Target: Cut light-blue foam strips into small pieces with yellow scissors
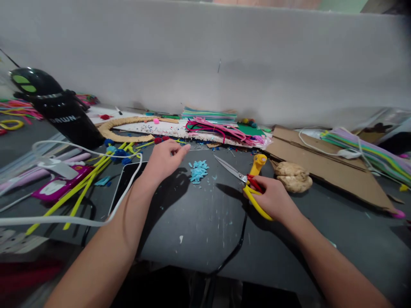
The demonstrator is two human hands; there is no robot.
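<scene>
My right hand (272, 199) is closed around the yellow and red handles of a pair of scissors (231, 169); the metal blades lie nearly together and point up and left. My left hand (167, 159) hovers above the table, its fingers curled together with the tips partly hidden, left of a small pile of light blue cut pieces (198, 171). Whether it holds anything is too small to make out. Beyond the scissors stands a yellow tool (257, 164) with a black cord running to the table's front edge. A pale brown lumpy object (293, 176) sits right of it.
A black bottle (61, 113) stands at the left, near a purple device (61, 185), yellow strips (85, 182) and a white cable (86, 220). Pink pipe cleaners (221, 128) lie at the back. Cardboard (330, 173) covers part of the right side. A white wall (205, 55) rises behind.
</scene>
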